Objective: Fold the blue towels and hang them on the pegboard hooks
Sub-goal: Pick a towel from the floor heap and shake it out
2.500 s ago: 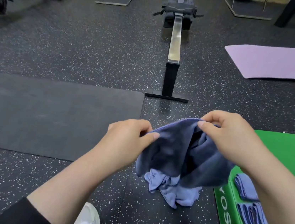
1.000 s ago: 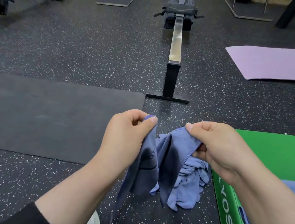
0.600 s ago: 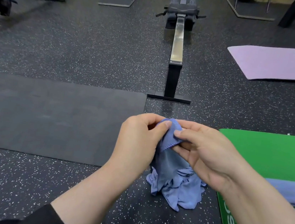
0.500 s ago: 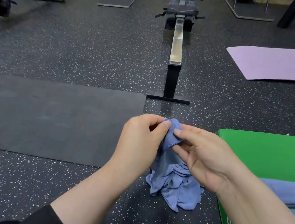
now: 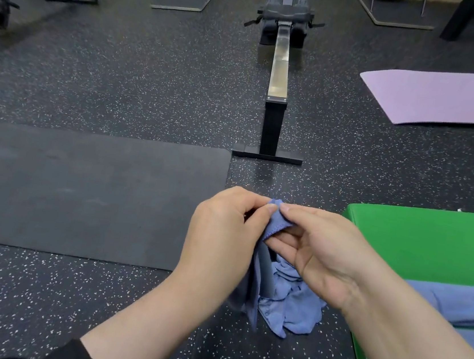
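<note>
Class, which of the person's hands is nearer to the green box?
Right. The right hand lies just left of the green box, beside its near corner; the left hand lies farther left, beyond the right one.

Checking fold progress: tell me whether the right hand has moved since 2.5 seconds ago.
Yes. The right hand moved left, away from the green mat, meeting the left hand on the blue towel.

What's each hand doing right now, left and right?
Left hand: pinches the top corner of the towel.
Right hand: fingers pinch the same corner.
</note>
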`<state>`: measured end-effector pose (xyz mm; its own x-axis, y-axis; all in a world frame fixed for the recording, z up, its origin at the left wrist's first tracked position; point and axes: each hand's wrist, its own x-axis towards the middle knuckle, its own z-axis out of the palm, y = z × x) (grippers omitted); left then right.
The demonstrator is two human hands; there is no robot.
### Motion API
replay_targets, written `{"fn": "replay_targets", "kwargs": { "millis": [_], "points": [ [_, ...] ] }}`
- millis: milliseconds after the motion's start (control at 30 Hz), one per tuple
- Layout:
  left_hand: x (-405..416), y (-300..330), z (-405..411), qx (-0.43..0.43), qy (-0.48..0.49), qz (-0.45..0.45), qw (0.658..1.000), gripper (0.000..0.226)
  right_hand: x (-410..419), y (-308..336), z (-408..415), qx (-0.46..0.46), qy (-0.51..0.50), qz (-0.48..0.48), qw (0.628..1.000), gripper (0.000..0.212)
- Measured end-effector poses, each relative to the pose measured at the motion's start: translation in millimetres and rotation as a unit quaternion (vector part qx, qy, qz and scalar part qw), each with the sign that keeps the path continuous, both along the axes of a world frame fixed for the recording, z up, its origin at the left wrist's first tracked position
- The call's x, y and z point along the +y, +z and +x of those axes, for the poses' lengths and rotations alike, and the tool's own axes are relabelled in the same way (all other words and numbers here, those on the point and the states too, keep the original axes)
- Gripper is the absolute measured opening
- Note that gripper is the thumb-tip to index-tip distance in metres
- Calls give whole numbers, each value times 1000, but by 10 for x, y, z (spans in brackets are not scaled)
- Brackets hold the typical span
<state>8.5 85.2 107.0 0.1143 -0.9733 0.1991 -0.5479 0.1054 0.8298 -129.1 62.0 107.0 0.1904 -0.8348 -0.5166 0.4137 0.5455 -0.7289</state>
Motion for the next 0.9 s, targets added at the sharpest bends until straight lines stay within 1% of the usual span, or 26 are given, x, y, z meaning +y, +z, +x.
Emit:
{"fn": "replay_targets", "kwargs": {
  "millis": [133,200,300,367,400,433,467,500,533,567,600,667,700,767,900],
  "points": [
    [-20,-56,1,-55,-25,-35,998,14,14,45,-4,-52,-1,-21,998,21],
    [-8,-52,-13,-74,-60,-23,995,16,-5,20,-21,-51,-3,-33,998,18],
    [3,28,14,-34,-100,62,993,22,-25,-28,-61,38,27,-59,997,15],
    [-32,91,92,8,-79,89,993,22,-40,-37,-83,125,56,-87,987,19],
    [-62,108,144,32,-56,79,995,20,-50,-31,-92,185,73,-119,973,23],
    [-96,110,202,49,-34,64,996,17,-56,-9,-110,262,100,-166,945,25],
    [-126,108,257,53,-18,56,997,15,-69,16,-138,346,135,-222,902,27],
    [-147,103,306,41,-12,57,997,16,-76,57,-165,421,177,-277,846,27],
    [-161,88,348,21,-17,66,997,18,-86,97,-186,476,213,-323,790,28],
    [-169,71,381,1,-28,80,996,20,-85,153,-203,508,237,-353,749,30],
    [-175,49,403,-17,-42,94,995,21,-78,196,-223,522,252,-372,725,33],
    [-174,10,418,-42,-69,117,990,22,-65,260,-255,534,250,-399,702,36],
    [-163,-3,414,-48,-83,130,987,23,-60,285,-270,536,244,-408,698,35],
    [-139,-31,403,-65,-119,156,978,24,-57,303,-303,530,229,-422,699,34],
    [-100,-89,387,-140,-185,203,951,29,-11,342,-338,515,201,-441,707,32]
  ]
}}
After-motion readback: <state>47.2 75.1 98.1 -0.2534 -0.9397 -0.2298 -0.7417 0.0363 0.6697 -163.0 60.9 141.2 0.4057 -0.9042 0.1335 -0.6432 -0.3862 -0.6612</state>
